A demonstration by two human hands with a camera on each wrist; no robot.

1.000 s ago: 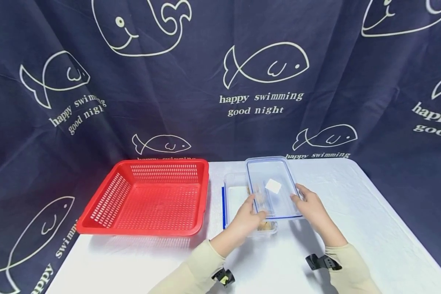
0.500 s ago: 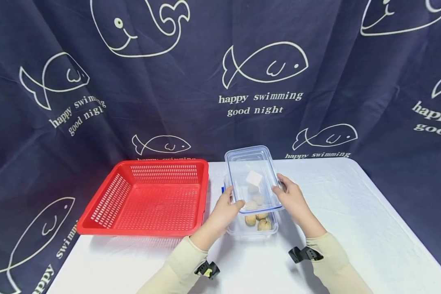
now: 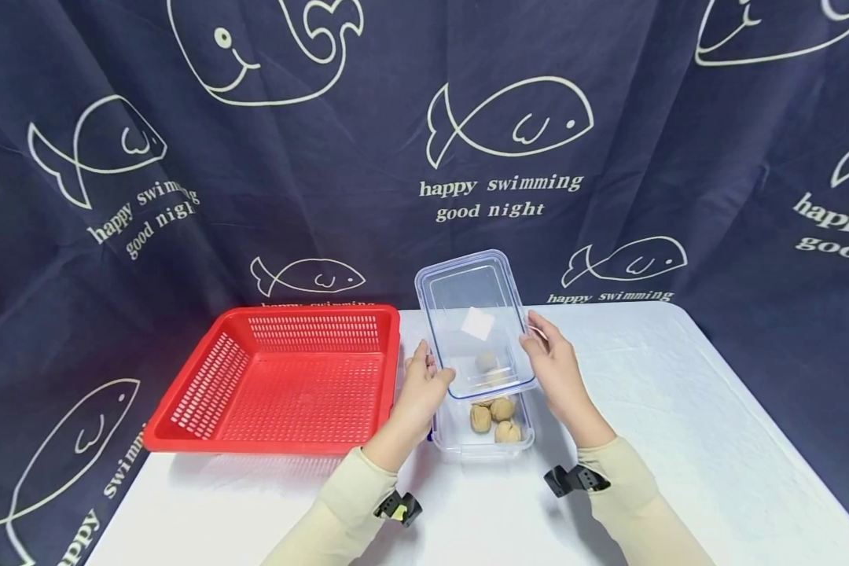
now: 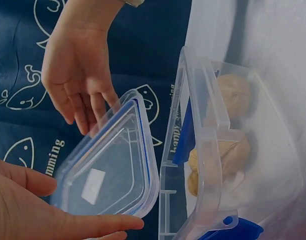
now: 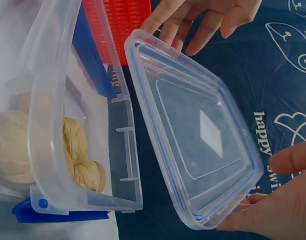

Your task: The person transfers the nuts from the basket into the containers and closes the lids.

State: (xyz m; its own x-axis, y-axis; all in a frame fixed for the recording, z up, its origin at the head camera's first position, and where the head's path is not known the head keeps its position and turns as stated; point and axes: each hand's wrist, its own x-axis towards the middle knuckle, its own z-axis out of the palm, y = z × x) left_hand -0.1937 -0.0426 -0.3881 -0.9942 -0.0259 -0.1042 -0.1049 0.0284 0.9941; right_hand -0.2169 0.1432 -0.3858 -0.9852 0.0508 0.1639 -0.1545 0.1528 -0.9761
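Both hands hold a clear plastic lid (image 3: 460, 295) with a blue seal and a white square label. It hangs tilted over a clear food box (image 3: 467, 449), its far end raised. My left hand (image 3: 419, 402) pinches the lid's left edge near the front corner. At the opposite edge, my right hand (image 3: 557, 368) has its thumb and fingers around the rim. Several walnuts (image 3: 480, 418) lie in the box, and the lid covers its back part in the head view. Blue latches (image 4: 238, 229) hang off the box sides in the wrist views.
A red plastic basket (image 3: 304, 393) with slotted walls stands left of the box on a white-covered table (image 3: 679, 440). Behind the table hangs a dark blue curtain (image 3: 382, 204) with fish drawings.
Both hands have carried the lid left and away from me, tipping its far end higher. More walnuts now show at the box's front. The basket has stayed put.
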